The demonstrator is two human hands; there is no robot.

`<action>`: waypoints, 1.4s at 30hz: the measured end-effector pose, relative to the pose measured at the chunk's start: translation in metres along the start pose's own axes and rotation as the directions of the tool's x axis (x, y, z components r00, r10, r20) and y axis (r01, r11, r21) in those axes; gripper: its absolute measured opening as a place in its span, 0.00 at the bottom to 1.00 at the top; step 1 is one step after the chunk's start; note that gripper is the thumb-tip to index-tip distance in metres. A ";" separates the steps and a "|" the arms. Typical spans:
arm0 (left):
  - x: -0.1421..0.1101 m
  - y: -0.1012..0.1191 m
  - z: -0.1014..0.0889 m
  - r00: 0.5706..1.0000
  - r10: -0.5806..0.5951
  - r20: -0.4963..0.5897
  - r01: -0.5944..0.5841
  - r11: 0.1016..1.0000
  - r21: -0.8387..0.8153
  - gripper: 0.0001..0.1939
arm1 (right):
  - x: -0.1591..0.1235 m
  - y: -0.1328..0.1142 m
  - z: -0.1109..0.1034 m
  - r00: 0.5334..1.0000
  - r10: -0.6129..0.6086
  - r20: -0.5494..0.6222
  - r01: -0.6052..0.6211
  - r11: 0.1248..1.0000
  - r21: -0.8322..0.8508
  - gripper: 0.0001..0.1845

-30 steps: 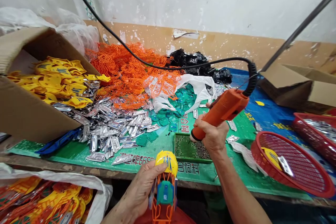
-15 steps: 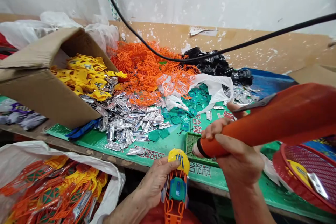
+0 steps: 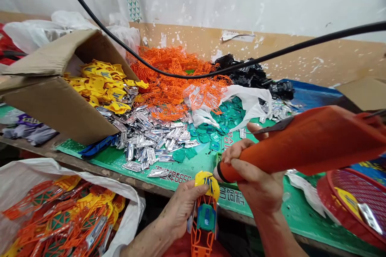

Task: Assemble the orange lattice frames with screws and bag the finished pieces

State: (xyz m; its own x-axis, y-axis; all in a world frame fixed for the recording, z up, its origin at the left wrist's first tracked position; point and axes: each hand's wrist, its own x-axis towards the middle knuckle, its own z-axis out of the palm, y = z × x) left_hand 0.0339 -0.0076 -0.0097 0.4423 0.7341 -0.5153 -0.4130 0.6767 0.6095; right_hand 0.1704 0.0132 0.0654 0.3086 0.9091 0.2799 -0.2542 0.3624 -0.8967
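On the surface point(image 3: 105, 160), a cardboard box point(image 3: 57, 108) of yellow parts sits beside silver and orange heaps. The right hand point(image 3: 256, 184) has a full grip around an orange corded tool point(image 3: 301, 146), its tip just beside a plastic frame point(image 3: 206, 217), held firmly in the left hand point(image 3: 183, 213) near the surface's front edge.

We are losing the back of the orange tool point(image 3: 313, 140) past the right edge and the foot of the plastic frame point(image 3: 200, 241) past the bottom edge, while we are seeing the green tray point(image 3: 218, 158) nearly hidden behind the right hand point(image 3: 256, 182).
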 end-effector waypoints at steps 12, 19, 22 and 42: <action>0.001 -0.001 0.000 1.000 -0.012 0.018 0.013 0.999 -0.039 0.17 | -0.004 0.006 -0.005 1.000 -0.005 0.002 0.006 0.994 -0.107 0.28; 0.001 0.000 0.001 1.000 -0.009 0.003 0.009 1.000 -0.017 0.19 | -0.005 0.005 -0.005 1.000 -0.001 0.002 0.001 0.996 -0.085 0.31; 0.001 -0.001 0.001 1.000 0.001 -0.005 -0.001 1.000 0.006 0.19 | -0.005 0.006 -0.005 1.000 -0.016 0.009 0.017 0.995 -0.102 0.28; -0.008 -0.005 0.005 0.996 0.080 -0.048 -0.068 0.976 0.207 0.17 | -0.013 0.015 -0.007 1.000 0.016 0.019 -0.016 1.000 0.014 0.32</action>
State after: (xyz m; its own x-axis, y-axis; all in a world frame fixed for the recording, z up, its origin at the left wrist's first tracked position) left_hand 0.0364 -0.0170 -0.0051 0.3688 0.7877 -0.4935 -0.2685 0.5986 0.7547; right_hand 0.1690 0.0058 0.0462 0.2869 0.9184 0.2724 -0.2715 0.3507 -0.8963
